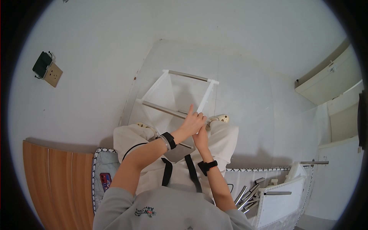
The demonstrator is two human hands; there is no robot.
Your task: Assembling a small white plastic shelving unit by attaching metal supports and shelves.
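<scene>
Head view: white shelf frame (174, 97) is held upright on floor before seated person's knees. Left hand (193, 122) is closed around frame's right white post (205, 99), index finger raised. Right hand (201, 138) is closed on same post just below. Grey crossbars (163, 109) are seen seated between posts. Post is best kept steady, pressure applied straight along joint. Spare grey tubes (247, 197) are left beside second white panel (278, 203), lower right.
</scene>
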